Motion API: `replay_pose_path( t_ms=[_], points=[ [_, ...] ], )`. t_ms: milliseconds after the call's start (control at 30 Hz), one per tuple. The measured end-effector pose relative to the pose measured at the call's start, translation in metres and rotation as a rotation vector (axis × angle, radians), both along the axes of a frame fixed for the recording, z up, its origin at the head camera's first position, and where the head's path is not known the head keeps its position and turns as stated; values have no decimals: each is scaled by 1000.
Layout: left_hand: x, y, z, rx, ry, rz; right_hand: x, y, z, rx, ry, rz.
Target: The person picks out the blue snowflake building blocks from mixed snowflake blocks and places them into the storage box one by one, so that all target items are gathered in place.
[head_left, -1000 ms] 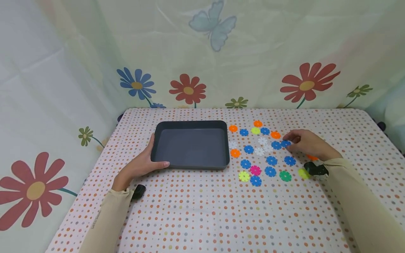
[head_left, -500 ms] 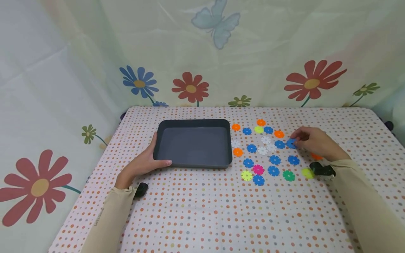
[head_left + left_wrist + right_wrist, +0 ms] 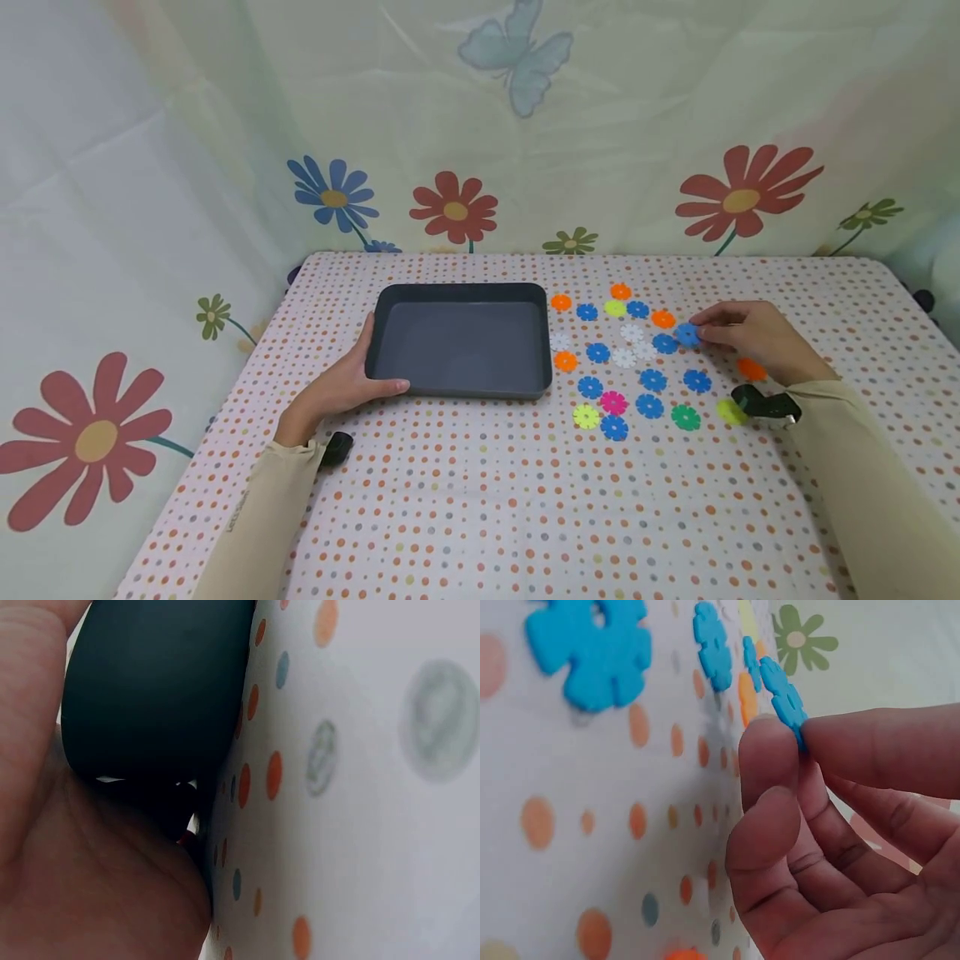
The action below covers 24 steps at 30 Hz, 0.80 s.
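My right hand [image 3: 757, 337] pinches a blue snowflake-shaped plastic disc [image 3: 687, 335] between thumb and fingertips. In the right wrist view this disc [image 3: 784, 697] is tilted, lifted off the cloth at its near edge. My left hand [image 3: 339, 383] grips the near left corner of a dark grey rectangular baking tray [image 3: 459, 393], thumb along the front wall and fingers along the left side. The left wrist view has the tray's dark corner [image 3: 157, 690] against the palm; the fingertips are hidden there. No discs lie inside the tray.
Several discs lie right of the tray, among them a pink disc [image 3: 613, 402], a green disc [image 3: 686, 417] and an orange disc [image 3: 566, 361]. White discs [image 3: 624, 358] overlap near the middle. A dotted cloth [image 3: 480, 500] covers the table; a floral curtain [image 3: 615, 125] hangs behind.
My right hand has taken hold of the blue disc and raised it slightly from the cloth. The left hand stays on the tray. The head view has shifted a little.
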<state>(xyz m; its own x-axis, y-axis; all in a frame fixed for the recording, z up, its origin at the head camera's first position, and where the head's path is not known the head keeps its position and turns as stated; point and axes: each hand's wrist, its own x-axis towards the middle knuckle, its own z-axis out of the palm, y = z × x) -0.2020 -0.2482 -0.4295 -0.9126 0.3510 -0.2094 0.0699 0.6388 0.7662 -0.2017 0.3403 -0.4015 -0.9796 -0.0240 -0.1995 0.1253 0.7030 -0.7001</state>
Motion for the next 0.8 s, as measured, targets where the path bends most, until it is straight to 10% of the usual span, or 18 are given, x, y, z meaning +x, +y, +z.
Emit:
replay_pose_path(
  t_ms=[800],
  points=[
    [-1, 2, 1, -4, 3, 4, -20, -50, 10, -247, 37, -13]
  ],
)
